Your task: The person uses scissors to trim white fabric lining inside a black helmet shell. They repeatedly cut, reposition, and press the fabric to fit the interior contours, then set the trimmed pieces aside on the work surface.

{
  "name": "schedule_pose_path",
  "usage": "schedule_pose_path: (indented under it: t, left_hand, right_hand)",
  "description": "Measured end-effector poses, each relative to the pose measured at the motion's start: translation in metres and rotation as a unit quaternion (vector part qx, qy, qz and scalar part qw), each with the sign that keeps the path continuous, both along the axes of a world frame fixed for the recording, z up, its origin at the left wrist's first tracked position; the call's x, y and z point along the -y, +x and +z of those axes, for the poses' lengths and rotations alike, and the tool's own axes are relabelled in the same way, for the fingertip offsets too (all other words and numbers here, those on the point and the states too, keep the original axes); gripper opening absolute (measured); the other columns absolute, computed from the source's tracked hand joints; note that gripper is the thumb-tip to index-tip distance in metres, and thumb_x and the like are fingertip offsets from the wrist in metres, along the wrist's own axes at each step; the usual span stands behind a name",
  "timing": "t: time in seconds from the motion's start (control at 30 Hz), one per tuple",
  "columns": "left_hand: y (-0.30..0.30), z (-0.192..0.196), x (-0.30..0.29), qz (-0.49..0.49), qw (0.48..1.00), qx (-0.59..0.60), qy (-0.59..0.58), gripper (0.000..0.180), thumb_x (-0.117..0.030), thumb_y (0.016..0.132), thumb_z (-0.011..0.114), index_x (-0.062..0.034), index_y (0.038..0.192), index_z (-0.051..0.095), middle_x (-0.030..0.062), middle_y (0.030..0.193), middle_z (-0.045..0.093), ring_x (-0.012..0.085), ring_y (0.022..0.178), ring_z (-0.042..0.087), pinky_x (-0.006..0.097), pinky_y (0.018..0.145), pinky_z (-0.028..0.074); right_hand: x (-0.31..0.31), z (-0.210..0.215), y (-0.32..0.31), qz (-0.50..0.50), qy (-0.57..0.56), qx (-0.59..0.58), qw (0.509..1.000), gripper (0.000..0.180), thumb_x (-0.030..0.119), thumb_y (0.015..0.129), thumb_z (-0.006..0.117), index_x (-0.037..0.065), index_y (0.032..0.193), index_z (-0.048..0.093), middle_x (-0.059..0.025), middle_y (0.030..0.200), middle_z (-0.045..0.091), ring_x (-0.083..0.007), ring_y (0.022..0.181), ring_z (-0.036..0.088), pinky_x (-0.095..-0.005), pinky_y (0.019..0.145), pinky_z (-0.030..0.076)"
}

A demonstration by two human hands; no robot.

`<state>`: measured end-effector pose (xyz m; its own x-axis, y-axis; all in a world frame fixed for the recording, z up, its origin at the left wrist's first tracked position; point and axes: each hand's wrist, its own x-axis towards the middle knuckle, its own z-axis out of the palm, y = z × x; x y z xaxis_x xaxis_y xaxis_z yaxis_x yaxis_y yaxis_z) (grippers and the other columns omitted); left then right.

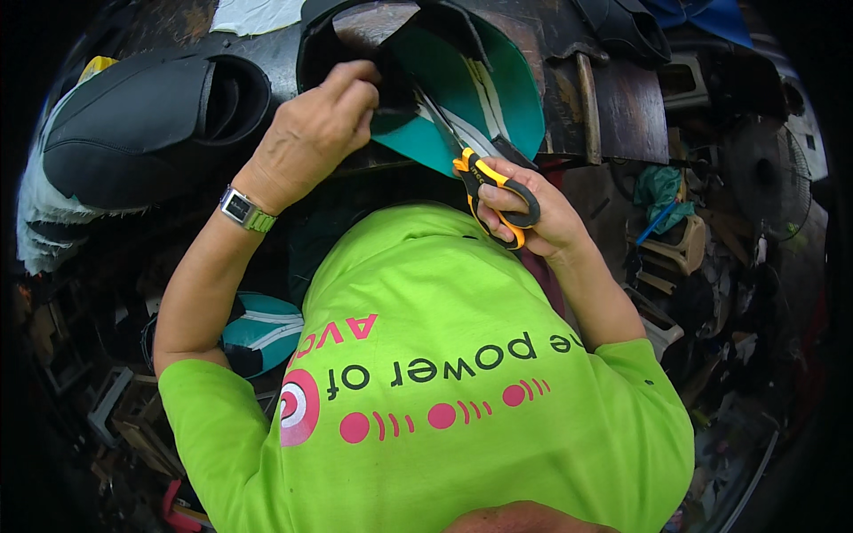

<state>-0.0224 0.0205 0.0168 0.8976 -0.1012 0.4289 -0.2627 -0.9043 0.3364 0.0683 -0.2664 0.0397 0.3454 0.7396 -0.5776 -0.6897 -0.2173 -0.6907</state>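
My left hand [322, 133] is closed at the near left edge of a black and teal sewn piece [520, 93], its fingertips pressed together against the black part. What they pinch there is mostly in shadow. In my right hand [544, 211] is a pair of scissors [468, 169] with yellow-orange and black handles. My fingers go through the handle loops. The blades point away from me into the hollow of the piece, near the white strips on its teal side. Their tips lie close to my left fingers.
Left on the dark bench [633, 111] lies a black padded item [124, 124] with a round opening, on pale frayed material [40, 204]. A white cloth [253, 13] is at the back. Another teal piece [262, 330] sits below my left arm. A fan [769, 173] stands right.
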Motion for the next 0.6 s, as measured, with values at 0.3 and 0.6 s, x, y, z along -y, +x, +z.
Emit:
schedule_pose_path:
  t: [0.3,0.6]
  left_hand:
    - [0.004,-0.010,-0.004,-0.045,0.998,0.044,0.011,0.050,-0.027,0.081,0.082,-0.0063,0.122,0.062,0.0096,0.116,0.069,0.0293,0.105,0.065,0.039,0.089,0.056]
    - [0.013,-0.006,-0.021,-0.089,0.996,-0.018,-0.019,0.027,-0.020,0.082,0.080,-0.0159,0.109,0.077,0.0046,0.119,0.072,0.0259,0.104,0.068,0.036,0.086,0.058]
  right_hand:
    - [0.002,0.003,0.004,-0.005,0.011,-0.030,0.999,0.034,0.020,0.097,0.073,0.001,0.120,0.058,-0.0033,0.071,0.058,-0.0077,0.048,0.050,-0.0201,0.046,0.039]
    - [0.011,-0.002,0.014,0.011,0.069,-0.102,0.992,0.042,0.017,0.099,0.067,-0.003,0.133,0.053,-0.0050,0.071,0.059,-0.0079,0.048,0.052,-0.0190,0.047,0.041]
